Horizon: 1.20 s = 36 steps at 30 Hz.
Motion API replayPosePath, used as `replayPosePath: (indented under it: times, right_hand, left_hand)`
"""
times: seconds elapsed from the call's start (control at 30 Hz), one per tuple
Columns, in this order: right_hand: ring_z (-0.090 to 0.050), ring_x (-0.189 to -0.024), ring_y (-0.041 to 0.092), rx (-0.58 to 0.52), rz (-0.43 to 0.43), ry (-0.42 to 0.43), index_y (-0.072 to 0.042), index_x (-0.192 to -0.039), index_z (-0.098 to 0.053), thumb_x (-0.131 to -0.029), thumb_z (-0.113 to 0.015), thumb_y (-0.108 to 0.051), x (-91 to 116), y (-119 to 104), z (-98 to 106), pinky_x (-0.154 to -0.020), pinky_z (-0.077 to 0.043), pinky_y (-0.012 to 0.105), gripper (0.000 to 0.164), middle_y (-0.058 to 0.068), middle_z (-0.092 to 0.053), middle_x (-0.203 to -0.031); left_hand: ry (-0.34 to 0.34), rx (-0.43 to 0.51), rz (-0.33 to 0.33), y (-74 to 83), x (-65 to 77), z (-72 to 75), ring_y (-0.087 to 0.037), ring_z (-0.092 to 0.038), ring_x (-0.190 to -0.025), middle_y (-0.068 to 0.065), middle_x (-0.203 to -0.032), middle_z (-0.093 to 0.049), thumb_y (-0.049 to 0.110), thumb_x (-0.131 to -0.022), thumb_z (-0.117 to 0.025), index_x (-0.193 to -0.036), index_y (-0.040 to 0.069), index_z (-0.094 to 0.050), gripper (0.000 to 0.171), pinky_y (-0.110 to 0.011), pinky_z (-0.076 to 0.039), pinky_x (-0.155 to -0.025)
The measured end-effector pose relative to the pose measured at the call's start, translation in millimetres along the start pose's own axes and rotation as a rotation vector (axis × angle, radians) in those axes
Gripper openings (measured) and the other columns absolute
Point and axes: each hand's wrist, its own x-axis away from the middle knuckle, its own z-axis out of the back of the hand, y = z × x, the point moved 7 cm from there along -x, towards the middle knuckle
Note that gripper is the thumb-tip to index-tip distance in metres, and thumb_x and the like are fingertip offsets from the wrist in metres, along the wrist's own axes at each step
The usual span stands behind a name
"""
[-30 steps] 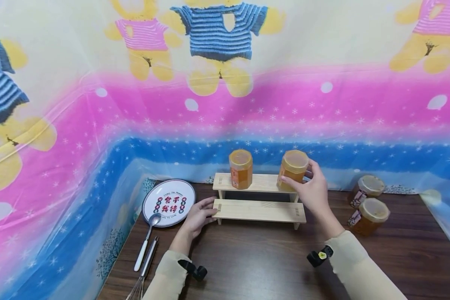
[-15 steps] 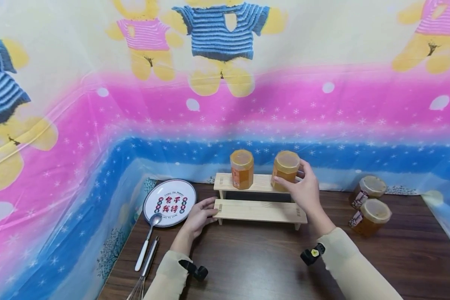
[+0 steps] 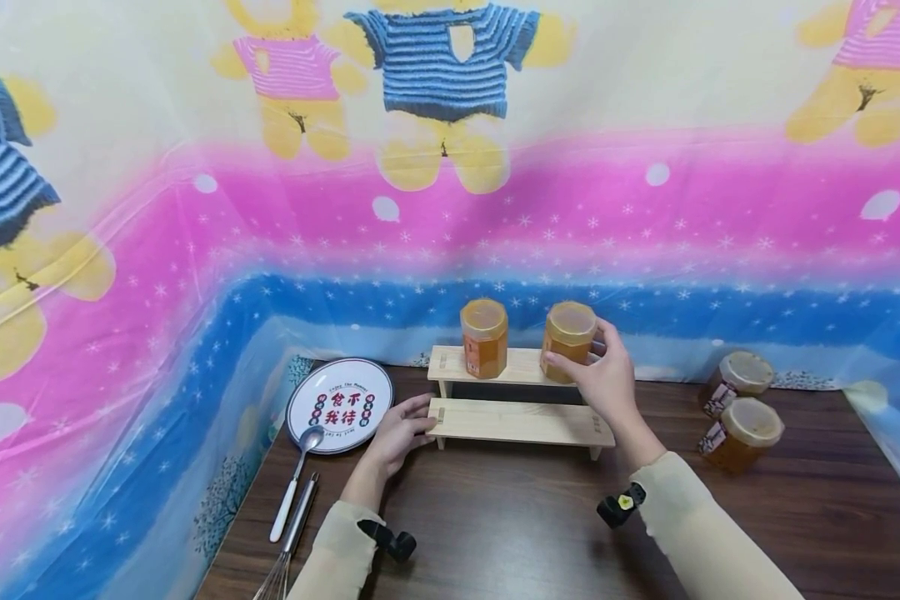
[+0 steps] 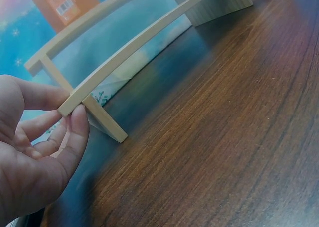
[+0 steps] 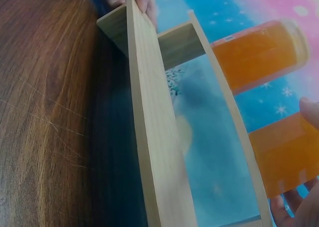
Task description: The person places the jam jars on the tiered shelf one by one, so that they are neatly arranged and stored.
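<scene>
On the upper step of a two-tier wooden rack (image 3: pixel 521 421) stand two jars of amber honey with yellowish lids. My right hand (image 3: pixel 606 375) grips the right-hand honey jar (image 3: pixel 570 337) from its right side, thumb in front and fingers behind. In the right wrist view that jar (image 5: pixel 286 152) touches the upper board. The other honey jar (image 3: pixel 484 340) stands apart to the left. My left hand (image 3: pixel 401 432) pinches the left end of the lower board; the left wrist view shows the thumb and fingers (image 4: pixel 77 125) on either side of the board's end.
Two more honey jars (image 3: pixel 742 433) stand on the dark wooden table (image 3: pixel 510 517) at the right. Left of the rack are a white plate (image 3: pixel 352 383) with red lettering, a spoon (image 3: pixel 296 483) leaning on its rim, and a whisk (image 3: pixel 296 525). A patterned cloth (image 3: pixel 570 200) hangs behind.
My right hand has moved the right-hand honey jar leftward along the upper step, nearer the other jar. My left hand has kept its hold on the rack.
</scene>
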Motion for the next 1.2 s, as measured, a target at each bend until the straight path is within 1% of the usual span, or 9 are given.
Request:
replayPosePath:
  times: [0.23, 0.4, 0.53, 0.7, 0.83, 0.97, 1.2]
  right_hand:
    - [-0.059, -0.125, 0.039, 0.003, -0.024, -0.001, -0.018, -0.152, -0.046, -0.078, -0.093, -0.040, -2, 2, -1, -0.101, -0.050, 0.060, 0.091, 0.013, -0.058, -0.138]
    - [-0.058, -0.127, 0.039, 0.022, -0.049, -0.005, -0.018, -0.153, -0.044, -0.077, -0.093, -0.040, -2, 4, 0, -0.102, -0.049, 0.060, 0.093, 0.013, -0.057, -0.139]
    - [-0.058, -0.127, 0.040, 0.026, -0.038, -0.013, -0.017, -0.155, -0.040, -0.077, -0.094, -0.039, -2, 3, 2, -0.101, -0.049, 0.060, 0.097, 0.015, -0.055, -0.140]
    - [-0.057, -0.126, 0.040, -0.002, -0.037, -0.033, -0.016, -0.158, -0.035, -0.076, -0.094, -0.038, -1, 3, 4, -0.101, -0.049, 0.059, 0.103, 0.017, -0.053, -0.141]
    - [-0.056, -0.127, 0.039, -0.026, -0.051, -0.042, -0.016, -0.159, -0.034, -0.077, -0.094, -0.040, -1, 6, 9, -0.103, -0.049, 0.058, 0.104, 0.017, -0.052, -0.142]
    - [-0.056, -0.128, 0.039, -0.043, -0.047, -0.045, -0.015, -0.159, -0.033, -0.077, -0.093, -0.040, 2, 6, 16, -0.103, -0.048, 0.059, 0.105, 0.017, -0.052, -0.144]
    - [-0.054, -0.130, 0.036, -0.007, -0.026, -0.014, -0.014, -0.159, -0.035, -0.074, -0.094, -0.045, 6, 5, 36, -0.103, -0.048, 0.059, 0.108, 0.014, -0.053, -0.144]
  left_hand:
    - [0.004, 0.004, -0.010, 1.6, 1.6, -0.2, -0.022, -0.067, -0.101, -0.024, -0.138, -0.058, 0.002, -0.098, -0.064, -0.153, -0.001, -0.046, 0.058, -0.033, -0.057, -0.083]
    - [0.004, 0.009, -0.006, -0.2, 1.2, -1.1, -0.021, -0.067, -0.102, -0.022, -0.138, -0.059, 0.002, -0.098, -0.064, -0.153, 0.000, -0.046, 0.058, -0.032, -0.057, -0.082]
    - [0.004, 0.010, -0.014, -1.6, 0.1, -2.1, -0.021, -0.067, -0.101, -0.023, -0.137, -0.059, 0.001, -0.097, -0.064, -0.153, -0.001, -0.047, 0.058, -0.032, -0.057, -0.081]
    - [0.004, 0.013, -0.026, -2.3, -1.2, -3.3, -0.019, -0.066, -0.099, -0.024, -0.138, -0.058, 0.001, -0.097, -0.065, -0.152, -0.003, -0.047, 0.059, -0.031, -0.056, -0.079]
    - [0.003, 0.010, -0.031, -1.4, -0.5, -4.1, -0.019, -0.066, -0.098, -0.026, -0.139, -0.057, 0.001, -0.098, -0.064, -0.153, -0.004, -0.045, 0.058, -0.031, -0.056, -0.078]
    - [0.005, 0.011, -0.028, 0.5, 1.6, -4.1, -0.020, -0.066, -0.099, -0.026, -0.142, -0.055, 0.002, -0.098, -0.064, -0.154, -0.003, -0.044, 0.059, -0.032, -0.056, -0.079]
    - [0.009, 0.003, -0.031, 1.7, 3.6, -3.5, -0.020, -0.067, -0.101, -0.026, -0.143, -0.055, 0.002, -0.098, -0.064, -0.154, -0.002, -0.045, 0.059, -0.033, -0.056, -0.081]
